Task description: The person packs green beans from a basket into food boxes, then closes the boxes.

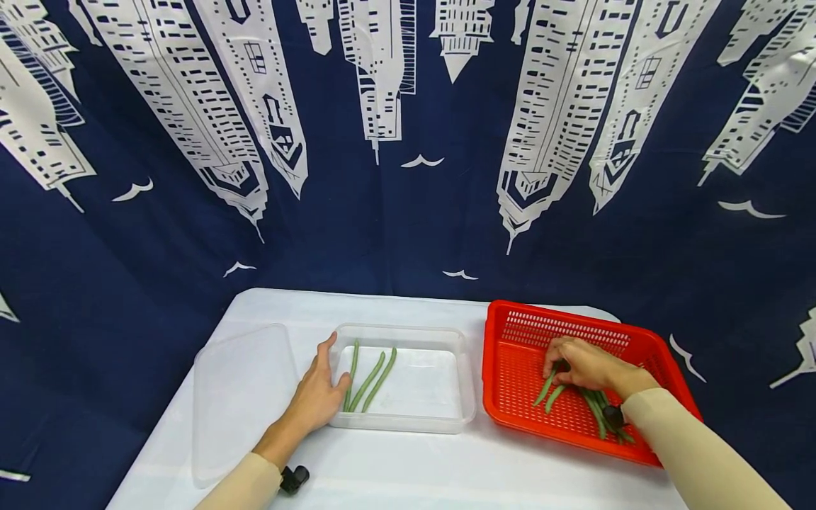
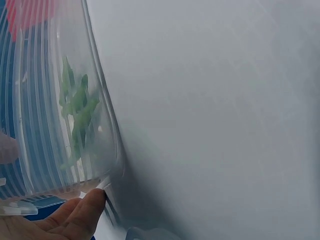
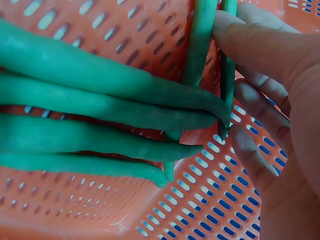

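Note:
My left hand (image 1: 321, 389) grips the left wall of a clear plastic container (image 1: 408, 424), with the thumb over the rim and the fingers along the outside. In it, 3 green beans (image 1: 381, 382) lie side by side near the left end. My right hand (image 1: 583, 361) is inside a red perforated basket (image 1: 510, 361), pinching a green bean (image 3: 228, 85) between thumb and fingers. Several other green beans (image 3: 75, 107) lie in the basket beneath the hand and wrist. Seen from the left wrist, the beans show blurred through the container's wall.
A flat translucent lid (image 1: 242, 397) lies on the white table (image 1: 382, 467) to the left of the container. Behind the table hangs a dark blue cloth (image 1: 382, 234) printed with white buildings and birds. The basket's right end reaches the table's right edge.

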`<state>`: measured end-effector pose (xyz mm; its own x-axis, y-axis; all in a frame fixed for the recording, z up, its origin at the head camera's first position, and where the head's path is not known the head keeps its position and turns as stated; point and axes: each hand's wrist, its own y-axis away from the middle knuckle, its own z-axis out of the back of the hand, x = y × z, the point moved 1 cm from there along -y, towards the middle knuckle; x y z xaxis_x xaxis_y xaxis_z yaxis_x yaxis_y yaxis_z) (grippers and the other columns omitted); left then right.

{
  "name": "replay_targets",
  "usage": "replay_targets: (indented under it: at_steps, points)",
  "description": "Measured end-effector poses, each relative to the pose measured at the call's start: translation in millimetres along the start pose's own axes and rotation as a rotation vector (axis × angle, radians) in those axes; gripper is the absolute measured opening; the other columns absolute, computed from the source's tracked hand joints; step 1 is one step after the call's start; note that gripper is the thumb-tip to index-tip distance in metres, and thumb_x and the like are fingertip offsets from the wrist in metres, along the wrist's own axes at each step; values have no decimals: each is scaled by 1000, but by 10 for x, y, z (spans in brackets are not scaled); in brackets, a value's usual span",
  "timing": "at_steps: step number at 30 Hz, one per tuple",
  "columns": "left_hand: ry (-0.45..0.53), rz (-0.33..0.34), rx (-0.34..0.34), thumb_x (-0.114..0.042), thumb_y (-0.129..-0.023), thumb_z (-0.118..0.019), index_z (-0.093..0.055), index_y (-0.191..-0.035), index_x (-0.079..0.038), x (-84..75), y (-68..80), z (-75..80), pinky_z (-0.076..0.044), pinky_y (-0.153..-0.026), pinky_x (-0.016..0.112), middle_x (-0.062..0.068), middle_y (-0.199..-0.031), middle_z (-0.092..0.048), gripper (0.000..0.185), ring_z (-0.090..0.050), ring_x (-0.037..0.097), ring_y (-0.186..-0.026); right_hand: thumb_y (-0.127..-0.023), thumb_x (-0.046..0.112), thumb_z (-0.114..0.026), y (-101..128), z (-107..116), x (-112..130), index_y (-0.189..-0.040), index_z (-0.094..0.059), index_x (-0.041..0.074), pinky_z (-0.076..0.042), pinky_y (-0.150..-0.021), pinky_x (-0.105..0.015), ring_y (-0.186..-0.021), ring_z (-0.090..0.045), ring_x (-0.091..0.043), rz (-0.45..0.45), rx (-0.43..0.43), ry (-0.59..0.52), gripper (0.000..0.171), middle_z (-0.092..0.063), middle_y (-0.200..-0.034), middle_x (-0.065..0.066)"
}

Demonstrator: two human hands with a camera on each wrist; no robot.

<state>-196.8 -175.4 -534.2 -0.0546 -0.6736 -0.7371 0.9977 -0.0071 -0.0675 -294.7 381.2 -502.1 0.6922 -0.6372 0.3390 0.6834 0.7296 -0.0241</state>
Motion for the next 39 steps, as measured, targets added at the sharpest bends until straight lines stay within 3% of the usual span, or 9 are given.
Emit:
replay_targets:
  at_steps: [9, 23, 39]
  points:
    - [-9, 11, 10, -20, -113, -65, -20, -185, -18, -8, 8, -14, -44, -132, 76, 33, -185, -38, 85, -49, 59, -164, -88, 2, -98, 29, -10, 10, -96, -88, 25, -66, -82, -36, -95, -73, -14, 36, -40, 3, 26, -78, -103, 9]
    - [4, 1, 0, -19, -114, -64, -22, -184, -17, 31, 3, -19, -43, -133, 75, 32, -186, -38, 82, -48, 58, -166, -95, 9, -96, -2, 61, 147, -99, -85, 29, -66, -88, -40, -97, -74, -17, -29, -51, 45, 23, -77, -105, 14]
    - [24, -23, -1, -16, -113, -65, -22, -184, -15, -4, 10, -3, -42, -135, 74, 32, -185, -39, 83, -46, 57, -168, -91, 3, -96, -172, 128, 320, -103, -85, 26, -68, -87, -36, -94, -76, -16, 81, -226, 92, 28, -81, -104, 13]
